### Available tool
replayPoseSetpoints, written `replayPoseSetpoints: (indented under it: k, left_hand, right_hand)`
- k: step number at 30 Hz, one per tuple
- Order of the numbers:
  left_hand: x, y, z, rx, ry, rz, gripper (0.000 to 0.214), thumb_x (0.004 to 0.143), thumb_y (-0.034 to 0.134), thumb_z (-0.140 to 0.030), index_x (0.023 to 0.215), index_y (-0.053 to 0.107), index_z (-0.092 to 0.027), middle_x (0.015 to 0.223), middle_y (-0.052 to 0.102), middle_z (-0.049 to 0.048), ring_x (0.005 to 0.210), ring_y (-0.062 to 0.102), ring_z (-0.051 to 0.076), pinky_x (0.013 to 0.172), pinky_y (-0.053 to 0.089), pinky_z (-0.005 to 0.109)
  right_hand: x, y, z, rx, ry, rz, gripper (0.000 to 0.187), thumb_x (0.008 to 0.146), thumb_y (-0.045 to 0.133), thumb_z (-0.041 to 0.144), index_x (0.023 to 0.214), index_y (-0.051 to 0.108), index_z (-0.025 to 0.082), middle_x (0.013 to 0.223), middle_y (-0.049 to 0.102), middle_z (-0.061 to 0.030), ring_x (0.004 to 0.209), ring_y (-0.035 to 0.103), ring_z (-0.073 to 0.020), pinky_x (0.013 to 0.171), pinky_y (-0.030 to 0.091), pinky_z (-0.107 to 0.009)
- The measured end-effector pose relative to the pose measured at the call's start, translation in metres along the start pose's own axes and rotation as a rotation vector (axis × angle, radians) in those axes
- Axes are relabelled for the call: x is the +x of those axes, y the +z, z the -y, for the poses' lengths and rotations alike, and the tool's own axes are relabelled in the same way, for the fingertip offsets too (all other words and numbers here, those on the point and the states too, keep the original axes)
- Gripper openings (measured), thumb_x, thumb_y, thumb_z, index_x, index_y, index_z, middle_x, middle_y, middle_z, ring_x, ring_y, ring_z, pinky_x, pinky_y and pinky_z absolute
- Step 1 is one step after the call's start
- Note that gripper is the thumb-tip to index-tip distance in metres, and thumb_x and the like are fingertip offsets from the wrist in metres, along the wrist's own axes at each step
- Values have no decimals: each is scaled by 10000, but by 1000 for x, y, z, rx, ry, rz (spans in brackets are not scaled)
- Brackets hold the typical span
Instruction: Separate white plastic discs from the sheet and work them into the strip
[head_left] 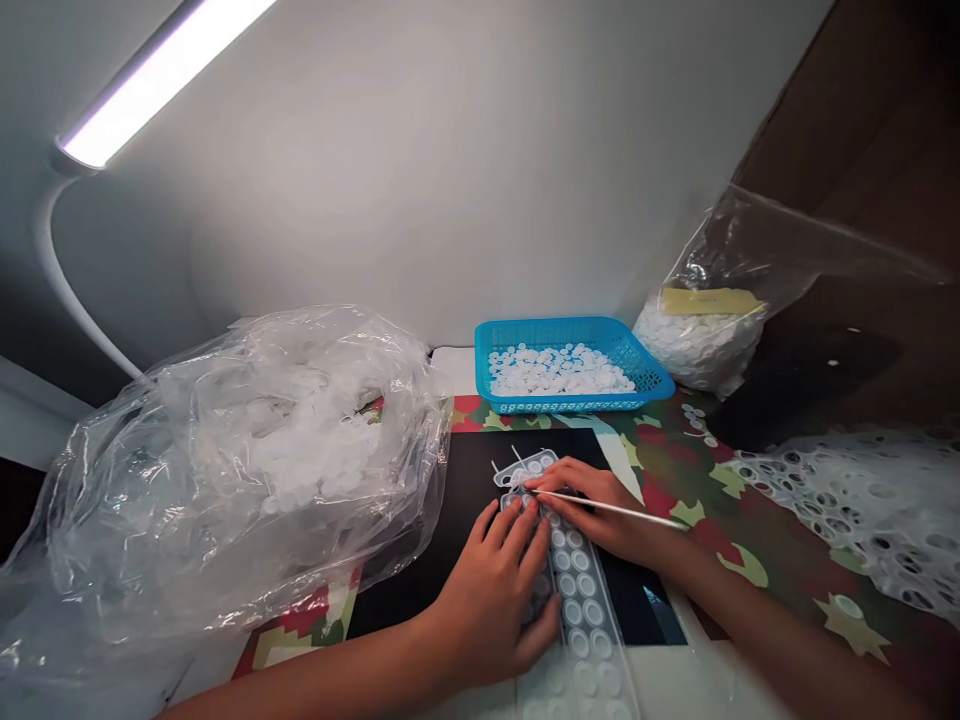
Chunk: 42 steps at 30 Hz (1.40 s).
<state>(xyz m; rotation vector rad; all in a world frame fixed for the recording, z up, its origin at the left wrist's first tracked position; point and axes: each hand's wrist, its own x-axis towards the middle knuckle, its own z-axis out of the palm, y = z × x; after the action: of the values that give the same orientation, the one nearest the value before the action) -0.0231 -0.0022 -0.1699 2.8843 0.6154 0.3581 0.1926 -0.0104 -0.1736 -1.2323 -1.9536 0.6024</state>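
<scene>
A long translucent plastic sheet point(590, 610) with rows of round white caps lies on a black mat point(405, 590). My left hand point(502, 575) rests on the sheet's left side, fingers stretched out and slightly apart, covering some of the caps. Pinched in my right hand point(600, 500) is a thin white stick point(637, 513), whose tip points toward the sheet's far end. The fingertips of both hands come close together there. A small clear piece point(517, 477) with thin prongs sits at that far end; its details are too small to make out.
A blue basket point(652, 378) of small white discs stands behind the mat. Left is a large clear bag point(187, 470) of white pieces; back right, another bag point(701, 345). Perforated white sheet scraps point(870, 510) lie right. A lit lamp point(157, 85) hangs upper left.
</scene>
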Motion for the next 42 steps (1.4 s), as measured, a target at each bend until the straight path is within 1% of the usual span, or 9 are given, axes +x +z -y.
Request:
replayPoseSetpoints:
  k: [7,16,19,23,26,30,34,37,42]
  left_hand:
    - [-2,1,-1,-4,-9,22,581,907,385,-440,1377,412,-99,1433,409,159,1319,362,321,1100,267,517]
    - [-1,-1,-1,-1,-9,20,577,907,376,-434,1376,412,-100,1431,412,154,1320,358,315,1109,250,515]
    - [0,-1,-1,0,-5,22,582,899,392,-433,1368,421,-89,1421,422,165,1312,367,326,1099,267,520]
    - [1,-2,-2,5,-1,15,578,895,402,-423,1353,436,-72,1411,433,175,1301,381,331,1093,280,520]
    - [2,-3,-3,8,1,19,573,896,403,-423,1353,437,-79,1415,428,175,1301,383,330,1090,281,524]
    - [1,-5,-4,12,1,20,568,897,404,-419,1350,439,-77,1407,435,183,1297,389,333,1083,287,527]
    - [0,-5,-4,2,7,14,563,890,426,-410,1348,436,-83,1416,423,183,1294,392,330,1077,301,521]
    - [0,-4,-4,-2,8,12,570,882,434,-406,1350,433,-80,1415,423,181,1292,390,330,1079,298,518]
    - [-1,-3,-4,-18,-6,6,567,879,438,-404,1350,434,-87,1407,434,177,1290,389,321,1080,296,516]
  right_hand:
    - [1,-7,1,-25,-52,92,244,965,436,228,1145,600,216,1082,671,-66,1028,591,-191,889,491,-334]
    - [-3,-6,-4,-43,-58,86,270,964,443,241,1191,591,238,1142,668,-48,1092,580,-184,924,497,-333]
    - [-2,-5,-5,-76,-102,70,284,962,447,244,1203,596,225,1136,678,-50,1075,594,-186,908,515,-328]
    - [0,-3,-6,-143,-180,48,278,959,443,247,1161,630,213,1124,691,-55,1015,622,-204,897,523,-352]
    - [1,-1,-6,-137,-202,6,270,966,420,250,1119,639,211,1134,687,-62,991,632,-207,896,524,-362]
    - [0,-1,-3,-104,-169,-66,245,976,402,230,1074,626,220,1095,693,-55,1015,629,-188,923,512,-354]
    - [-2,-4,-1,-59,-123,-115,194,963,440,233,1034,620,234,1101,691,-39,1029,637,-175,923,512,-326]
    - [-2,-6,1,-49,-106,-112,181,957,452,229,1028,619,236,1104,688,-33,1036,638,-170,924,507,-311]
    - [-2,-15,12,-46,-80,-50,154,937,492,233,966,642,219,1023,703,-50,980,656,-178,881,523,-315]
